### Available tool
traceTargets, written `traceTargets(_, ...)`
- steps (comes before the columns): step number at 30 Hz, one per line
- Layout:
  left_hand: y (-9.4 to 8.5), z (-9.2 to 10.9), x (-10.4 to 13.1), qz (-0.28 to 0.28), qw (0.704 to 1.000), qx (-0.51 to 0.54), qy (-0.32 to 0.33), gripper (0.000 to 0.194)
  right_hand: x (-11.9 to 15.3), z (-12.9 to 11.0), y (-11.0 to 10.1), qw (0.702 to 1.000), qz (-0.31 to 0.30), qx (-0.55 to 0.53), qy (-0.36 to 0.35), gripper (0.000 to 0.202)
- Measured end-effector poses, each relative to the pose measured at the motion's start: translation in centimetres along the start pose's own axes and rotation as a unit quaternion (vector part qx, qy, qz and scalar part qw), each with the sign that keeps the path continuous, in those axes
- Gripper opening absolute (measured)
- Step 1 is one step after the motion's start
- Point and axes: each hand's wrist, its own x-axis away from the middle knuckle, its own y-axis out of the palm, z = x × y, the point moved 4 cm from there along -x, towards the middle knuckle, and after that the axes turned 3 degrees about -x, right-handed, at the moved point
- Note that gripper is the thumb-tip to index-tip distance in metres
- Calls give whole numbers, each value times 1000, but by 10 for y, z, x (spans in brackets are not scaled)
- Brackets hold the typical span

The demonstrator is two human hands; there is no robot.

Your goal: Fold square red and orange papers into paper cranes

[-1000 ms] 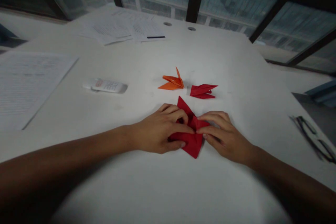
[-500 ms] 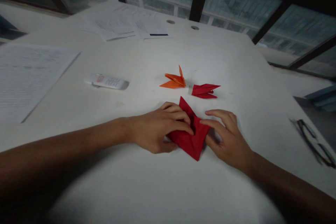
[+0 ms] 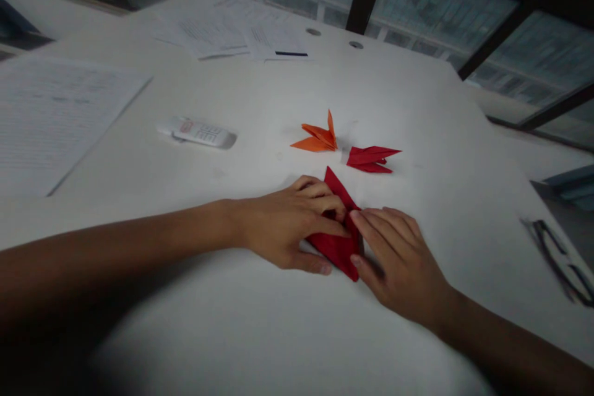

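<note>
A folded piece of red paper (image 3: 338,250) lies on the white table between my hands. My left hand (image 3: 290,223) rests over its left part, fingers bent and pressing on it. From the right, my right hand (image 3: 399,260) touches the paper's right edge with its fingertips and thumb; that edge is folded inward. Just beyond the hands lie an orange folded paper piece (image 3: 318,138) with pointed tips and a red folded paper piece (image 3: 371,159) with pointed tips, close together.
A white tube (image 3: 199,132) lies left of the folded pieces. Printed sheets (image 3: 65,117) are at the far left, and more papers (image 3: 213,34) at the back. Black-framed glasses (image 3: 559,263) sit near the right edge. Windows stand behind the table (image 3: 260,334).
My right hand's fingers have come down and inward, and the red paper's right corner is now folded in. The view has shifted, so the things appear slightly further right.
</note>
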Motion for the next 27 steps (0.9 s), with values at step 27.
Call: traceTargets(27, 1, -11, 0, 25, 999, 1, -36, 56, 12, -56, -20, 995, 26, 42, -87, 16)
